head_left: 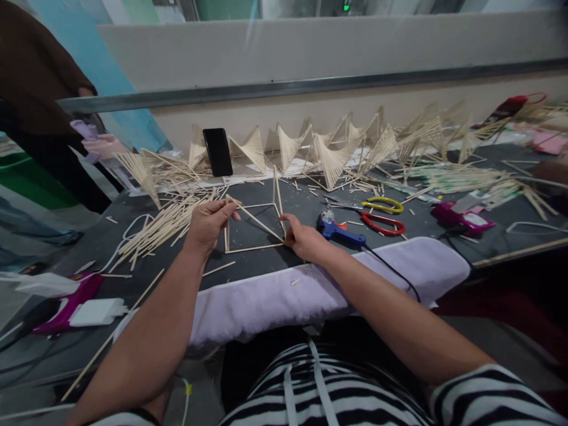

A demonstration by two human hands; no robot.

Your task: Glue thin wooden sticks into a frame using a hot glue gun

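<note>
A frame of thin wooden sticks (254, 248) lies on the dark table between my hands, with sticks rising at its far right corner. My left hand (210, 219) pinches the upper end of a slanting wooden stick (255, 218) near the frame's left side. That stick runs down to the near right corner. There, my right hand (302, 236) has its fingers closed at the corner joint, where the stick's lower end meets the frame. Just right of that hand rests a blue glue gun (339, 232), its cord trailing toward me.
Red- and yellow-handled scissors (382, 214) lie beyond the glue gun. Loose sticks (160, 228) are heaped at left. Fan-shaped stick models (332, 155) line the back, beside a phone (218, 152). A lilac cushion (266, 302) covers the near edge. Power strips (71, 305) sit at left. Someone stands at far left.
</note>
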